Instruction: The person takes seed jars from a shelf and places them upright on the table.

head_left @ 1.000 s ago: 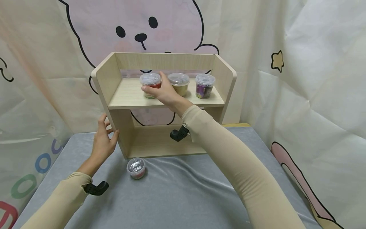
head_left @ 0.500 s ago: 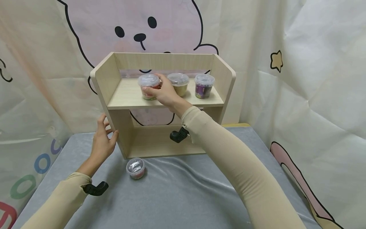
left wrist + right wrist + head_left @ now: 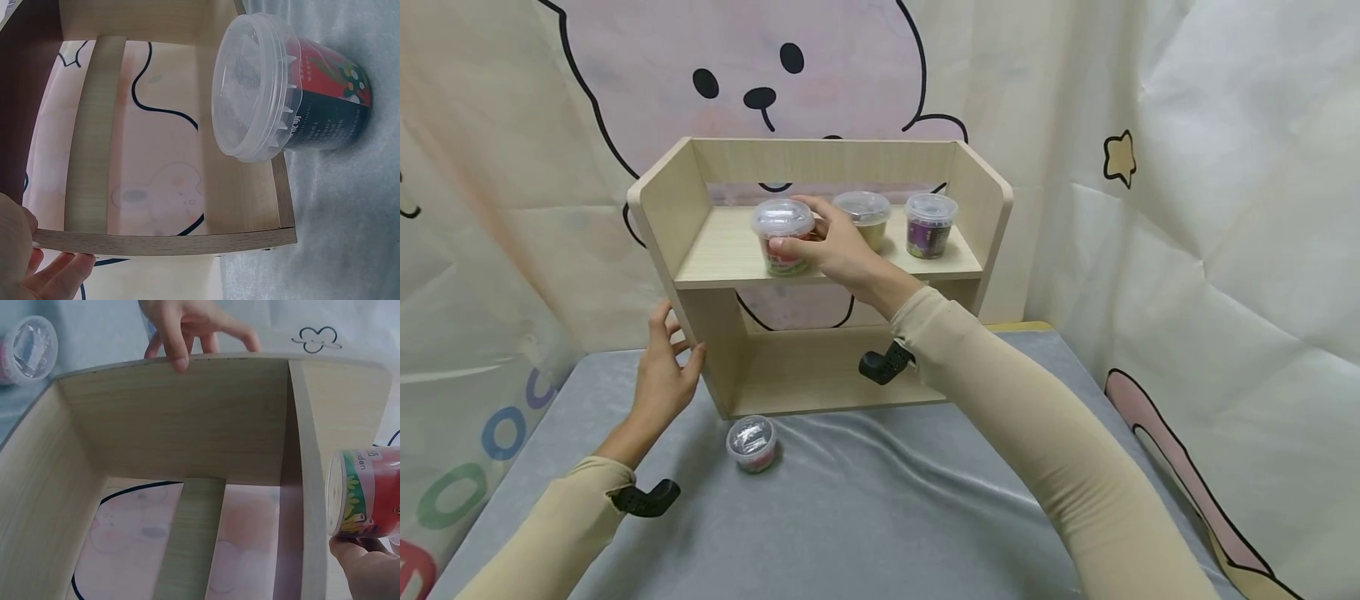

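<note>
My right hand [image 3: 856, 260] holds a round tub [image 3: 781, 218] with a clear lid and a red and green label, at the left of the upper board. In the right wrist view this tub [image 3: 365, 492] is seen from its base side, thumb and fingers against it. My left hand [image 3: 662, 379] grips the left side panel of the small wooden shelf [image 3: 711, 333]; the right wrist view shows its thumb over the panel's edge. A lidded tub [image 3: 751, 443] stands on the cloth before the shelf; the left wrist view shows the red and dark label of this tub [image 3: 331, 94].
On the upper board, right of the held tub, stand a yellowish tub [image 3: 871, 218] partly behind my hand and a purple tub [image 3: 929, 227]. A grey cloth [image 3: 880, 517] covers the table. Printed curtains [image 3: 1210, 208] hang behind and at both sides.
My right hand has drawn the red-labelled tub slightly left and toward me, closer to the board's front edge. The left hand stays on the side panel.
</note>
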The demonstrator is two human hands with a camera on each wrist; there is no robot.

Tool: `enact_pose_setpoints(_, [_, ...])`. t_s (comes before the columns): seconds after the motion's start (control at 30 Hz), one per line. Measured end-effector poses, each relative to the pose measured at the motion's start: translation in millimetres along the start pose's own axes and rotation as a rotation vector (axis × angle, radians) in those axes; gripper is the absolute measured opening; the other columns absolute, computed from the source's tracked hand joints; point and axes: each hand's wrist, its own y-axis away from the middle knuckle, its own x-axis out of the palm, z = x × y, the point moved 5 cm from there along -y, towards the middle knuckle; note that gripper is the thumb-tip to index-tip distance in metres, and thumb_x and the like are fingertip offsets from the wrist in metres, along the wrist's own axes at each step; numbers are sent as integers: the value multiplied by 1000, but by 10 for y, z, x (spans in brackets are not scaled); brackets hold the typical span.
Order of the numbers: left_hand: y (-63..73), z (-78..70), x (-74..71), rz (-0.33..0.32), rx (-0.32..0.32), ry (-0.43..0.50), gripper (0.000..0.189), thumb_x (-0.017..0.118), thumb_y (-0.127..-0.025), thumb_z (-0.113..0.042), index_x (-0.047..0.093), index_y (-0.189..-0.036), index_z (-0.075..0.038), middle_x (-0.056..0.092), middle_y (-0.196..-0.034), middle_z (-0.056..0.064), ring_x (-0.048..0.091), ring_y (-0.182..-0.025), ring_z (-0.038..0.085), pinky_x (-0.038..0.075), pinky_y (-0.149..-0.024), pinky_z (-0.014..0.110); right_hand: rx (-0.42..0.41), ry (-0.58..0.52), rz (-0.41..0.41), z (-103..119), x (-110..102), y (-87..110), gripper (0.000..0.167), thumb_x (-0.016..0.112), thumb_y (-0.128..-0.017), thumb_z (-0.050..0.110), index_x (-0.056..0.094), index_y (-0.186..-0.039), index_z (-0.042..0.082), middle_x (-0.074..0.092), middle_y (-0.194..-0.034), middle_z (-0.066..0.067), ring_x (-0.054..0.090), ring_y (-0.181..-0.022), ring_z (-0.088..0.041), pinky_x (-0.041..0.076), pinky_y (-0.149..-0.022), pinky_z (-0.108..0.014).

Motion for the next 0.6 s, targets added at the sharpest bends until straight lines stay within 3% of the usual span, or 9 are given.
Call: enact_pose_setpoints(0.6, [4,3,-3,-2,14,-4,79,57,-96,5,13,-156,-23,49,-142,37,62,-112,59,56,-78,68,-39,-42,120,12,13,429,73,66,-93,-4,32,-157,8,54,-146,-20,57,-132,-25,47,-114,-39])
